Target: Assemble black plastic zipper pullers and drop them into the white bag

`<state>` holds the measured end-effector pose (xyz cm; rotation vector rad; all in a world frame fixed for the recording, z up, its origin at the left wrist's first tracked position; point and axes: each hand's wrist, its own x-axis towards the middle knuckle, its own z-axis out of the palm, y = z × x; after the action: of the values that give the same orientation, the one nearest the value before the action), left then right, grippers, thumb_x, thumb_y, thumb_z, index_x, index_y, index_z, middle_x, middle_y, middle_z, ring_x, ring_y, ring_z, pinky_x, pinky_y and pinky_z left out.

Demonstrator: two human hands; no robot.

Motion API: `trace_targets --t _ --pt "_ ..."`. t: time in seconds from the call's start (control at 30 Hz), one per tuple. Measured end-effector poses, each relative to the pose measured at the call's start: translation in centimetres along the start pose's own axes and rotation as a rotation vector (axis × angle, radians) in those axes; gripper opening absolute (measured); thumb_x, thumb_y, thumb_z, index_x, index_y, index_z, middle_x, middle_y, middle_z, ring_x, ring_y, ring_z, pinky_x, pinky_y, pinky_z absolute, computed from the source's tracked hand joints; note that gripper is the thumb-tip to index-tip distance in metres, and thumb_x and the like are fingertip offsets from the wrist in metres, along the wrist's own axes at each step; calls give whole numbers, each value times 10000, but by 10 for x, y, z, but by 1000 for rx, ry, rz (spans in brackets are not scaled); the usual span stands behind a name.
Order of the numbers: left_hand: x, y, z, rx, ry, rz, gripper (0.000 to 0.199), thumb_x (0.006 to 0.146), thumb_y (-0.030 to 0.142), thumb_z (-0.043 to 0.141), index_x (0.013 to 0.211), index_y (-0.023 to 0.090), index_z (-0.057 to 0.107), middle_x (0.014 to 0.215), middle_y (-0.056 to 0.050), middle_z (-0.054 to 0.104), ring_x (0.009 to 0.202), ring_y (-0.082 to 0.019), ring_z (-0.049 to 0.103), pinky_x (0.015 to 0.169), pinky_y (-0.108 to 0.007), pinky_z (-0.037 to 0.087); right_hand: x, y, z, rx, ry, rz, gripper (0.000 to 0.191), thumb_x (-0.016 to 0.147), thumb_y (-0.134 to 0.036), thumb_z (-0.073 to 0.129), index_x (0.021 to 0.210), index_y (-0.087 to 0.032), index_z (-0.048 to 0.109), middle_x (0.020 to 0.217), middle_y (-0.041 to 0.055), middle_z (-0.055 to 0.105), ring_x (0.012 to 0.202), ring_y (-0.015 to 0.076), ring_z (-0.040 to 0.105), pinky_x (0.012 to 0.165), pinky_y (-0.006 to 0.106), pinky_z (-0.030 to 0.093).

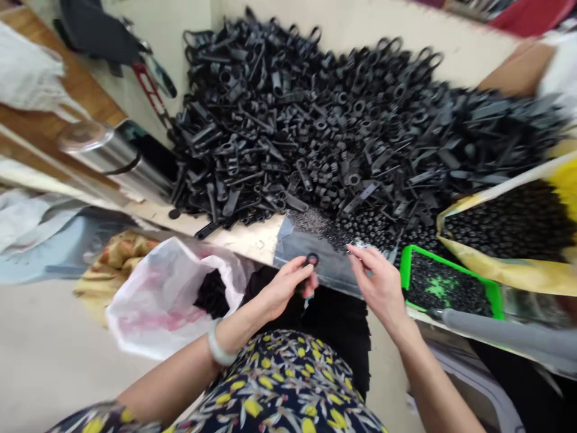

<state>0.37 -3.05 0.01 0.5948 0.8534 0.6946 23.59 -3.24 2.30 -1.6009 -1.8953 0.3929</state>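
My left hand (288,285) is closed around a black plastic part with a ring end (312,259); the rest of the part is hidden in the palm. To its right, my right hand (376,282) pinches a tiny, thin, shiny piece (348,248) between thumb and fingertips, too small to name. Both hands are above the front edge of the table, over a dark grey mat (311,249). Just beyond them lie small metal bits (311,221) and a heap of black plastic parts (279,120), many with ring ends.
On the right stand a green tray (406,267) of tiny black pieces and a yellow bag (505,264) of round black pieces. A white plastic bag (148,294) with black parts hangs at left. A steel flask (103,156) lies near red-handled pliers (148,90).
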Motion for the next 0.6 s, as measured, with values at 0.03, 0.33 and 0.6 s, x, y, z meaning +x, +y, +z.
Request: trace_targets --t 0.03,0.33,0.6 --pt "0 1 1 47 34 23 372 916 487 709 1065 161 612 691 30 583 540 -70 452 534 -207 311 7 6 -2 54 49 61 283 1048 -320 549 1245 -244 737 1008 46 722 794 163 687 762 315 567" --pt "16 18 7 265 369 455 320 969 474 665 1162 228 599 812 33 515 697 -111 452 646 -225 403 93 19 22 26 312 306 456 912 -583 681 1154 -197 662 833 6 706 697 182 640 707 321 500" --pt "28 29 25 27 230 246 433 878 403 739 1206 202 542 913 -9 682 826 -153 606 826 -297 454 121 23 33 -149 204 312 389 933 -446 628 1247 -219 599 850 13 738 770 226 700 763 344 485"
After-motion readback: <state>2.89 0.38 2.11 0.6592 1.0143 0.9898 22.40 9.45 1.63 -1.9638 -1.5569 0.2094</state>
